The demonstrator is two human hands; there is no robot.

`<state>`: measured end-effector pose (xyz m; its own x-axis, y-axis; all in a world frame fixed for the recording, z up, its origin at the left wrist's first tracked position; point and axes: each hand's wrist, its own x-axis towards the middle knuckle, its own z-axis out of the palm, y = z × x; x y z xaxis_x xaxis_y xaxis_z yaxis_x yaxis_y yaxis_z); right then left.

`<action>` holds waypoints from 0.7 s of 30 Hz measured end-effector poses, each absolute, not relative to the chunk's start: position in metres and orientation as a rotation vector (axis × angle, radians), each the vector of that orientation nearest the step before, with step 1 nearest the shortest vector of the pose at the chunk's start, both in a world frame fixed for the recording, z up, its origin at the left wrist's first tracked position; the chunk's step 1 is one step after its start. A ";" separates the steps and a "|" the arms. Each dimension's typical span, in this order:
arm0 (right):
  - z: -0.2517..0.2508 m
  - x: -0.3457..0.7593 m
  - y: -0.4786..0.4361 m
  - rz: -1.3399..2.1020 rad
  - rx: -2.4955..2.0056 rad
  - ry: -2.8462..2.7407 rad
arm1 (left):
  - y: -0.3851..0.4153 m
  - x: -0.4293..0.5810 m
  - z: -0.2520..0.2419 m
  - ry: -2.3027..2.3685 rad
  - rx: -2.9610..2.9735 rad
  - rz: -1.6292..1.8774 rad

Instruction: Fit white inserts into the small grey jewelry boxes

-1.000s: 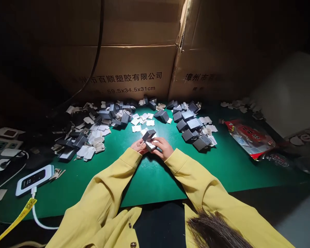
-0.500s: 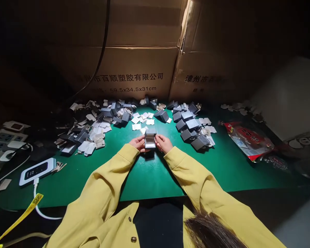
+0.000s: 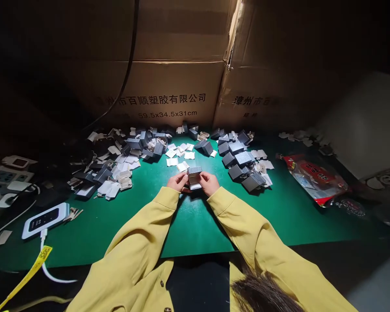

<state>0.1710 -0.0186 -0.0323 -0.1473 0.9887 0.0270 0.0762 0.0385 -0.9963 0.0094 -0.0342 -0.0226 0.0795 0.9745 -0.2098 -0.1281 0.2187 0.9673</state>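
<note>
Between my hands, a small dark grey hinged box [image 3: 195, 172] with a pale inside is held above the green table [image 3: 198, 234]. Its lid stands partly raised. My left hand [image 3: 178, 182] grips its left side, fingers closed. On the opposite side, my right hand [image 3: 208, 183] pinches the box's edge with thumb and fingers. Just beyond the hands lie small white card pieces [image 3: 182, 166]. Similar dark boxes [image 3: 244, 157] are heaped to the right, and more boxes [image 3: 102, 174] mixed with white cards [image 3: 109, 188] lie to the left.
Large cardboard cartons [image 3: 169, 82] stand along the back. A red and clear plastic packet [image 3: 318, 177] lies at right. On the left are a white device [image 3: 45, 220] with a cable and a power strip [image 3: 3, 182]. A black cable [image 3: 130, 65] hangs at the back.
The box's lid has tipped toward me, so its outer face shows more and its pale inside shows less. Both hands remain on it.
</note>
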 end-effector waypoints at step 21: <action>-0.026 0.183 -0.032 1.365 -1.227 -1.517 | -0.037 0.010 -0.010 1.103 1.100 0.932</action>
